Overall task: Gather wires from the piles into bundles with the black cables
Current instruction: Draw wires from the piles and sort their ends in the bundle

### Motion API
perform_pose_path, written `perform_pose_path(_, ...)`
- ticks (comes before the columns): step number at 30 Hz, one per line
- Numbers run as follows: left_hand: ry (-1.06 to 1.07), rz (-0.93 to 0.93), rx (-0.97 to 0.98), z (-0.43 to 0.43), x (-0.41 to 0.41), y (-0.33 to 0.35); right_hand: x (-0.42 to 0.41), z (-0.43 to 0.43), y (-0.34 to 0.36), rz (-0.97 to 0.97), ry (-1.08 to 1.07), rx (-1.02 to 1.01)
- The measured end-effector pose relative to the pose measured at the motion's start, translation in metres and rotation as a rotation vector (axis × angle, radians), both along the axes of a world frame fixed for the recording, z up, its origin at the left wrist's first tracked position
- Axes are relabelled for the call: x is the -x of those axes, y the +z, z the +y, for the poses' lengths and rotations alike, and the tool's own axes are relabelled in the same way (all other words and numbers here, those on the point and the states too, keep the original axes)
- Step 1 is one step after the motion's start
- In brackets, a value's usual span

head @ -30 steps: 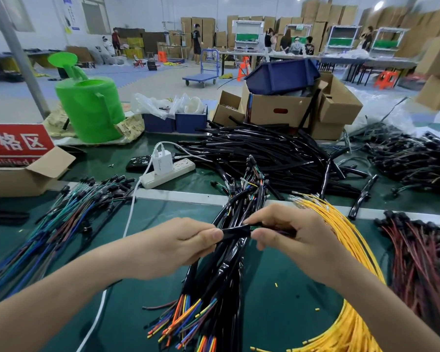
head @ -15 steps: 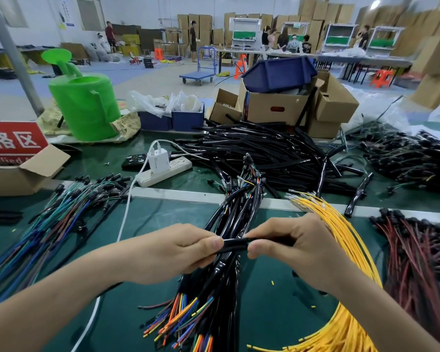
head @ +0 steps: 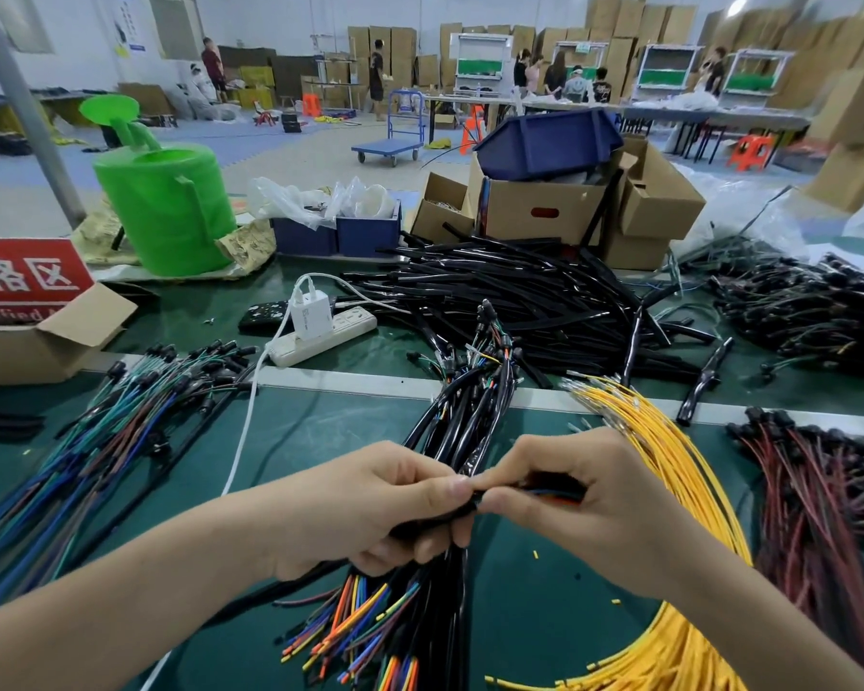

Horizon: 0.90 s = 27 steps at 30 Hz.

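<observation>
My left hand [head: 370, 511] grips one end of a black cable sleeve [head: 462, 506] at the centre of the green table. My right hand [head: 589, 501] curls round coloured wires [head: 549, 493] that run into that sleeve's mouth. Below both hands lies a pile of finished black bundles [head: 450, 426] with coloured wire ends [head: 355, 630] fanning toward me. A yellow wire pile [head: 669, 456] lies to the right, a red-brown one [head: 819, 491] at the far right, a blue-green one [head: 96, 441] to the left. Loose black sleeves [head: 510, 296] are heaped behind.
A white power strip [head: 320, 336] with a charger sits behind the bundles, its cord trailing toward me. A green watering can [head: 165, 211], cardboard boxes [head: 544, 216] and blue bins [head: 365, 231] line the back. Another dark wire pile [head: 809, 311] lies back right. People stand far off.
My hands have closed together: the right has slid leftward along the sleeve until its fingers meet the left's, and coloured wires now show in its grip. The view dipped slightly.
</observation>
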<state>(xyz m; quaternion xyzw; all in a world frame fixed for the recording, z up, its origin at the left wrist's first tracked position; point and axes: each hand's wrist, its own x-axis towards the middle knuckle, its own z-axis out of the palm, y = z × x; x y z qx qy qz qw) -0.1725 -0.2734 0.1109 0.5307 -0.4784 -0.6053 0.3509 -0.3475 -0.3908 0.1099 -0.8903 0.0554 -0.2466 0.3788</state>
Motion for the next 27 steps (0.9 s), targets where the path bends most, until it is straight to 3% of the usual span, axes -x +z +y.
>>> perform_pose_path(8, -0.044, 0.038, -0.003, -0.002, -0.002, 0.003, -0.004, -0.001, 0.002, 0.091, 0.079, -0.300)
perform_pose_path(15, -0.045, -0.013, 0.018, -0.004, 0.004, 0.000, -0.006, -0.004, 0.000, 0.211, 0.103, -0.342)
perform_pose_path(20, 0.038, -0.154, 0.031, -0.010, -0.004, 0.003, 0.008, -0.020, -0.009, 0.308, 0.019, -0.333)
perform_pose_path(23, -0.002, -0.195, -0.015, -0.015, -0.004, 0.003, 0.011, -0.021, -0.015, 0.318, -0.063, -0.167)
perform_pose_path(27, -0.086, -0.217, -0.064, -0.015, 0.000, 0.002, 0.015, -0.020, -0.007, 0.442, -0.016, 0.093)
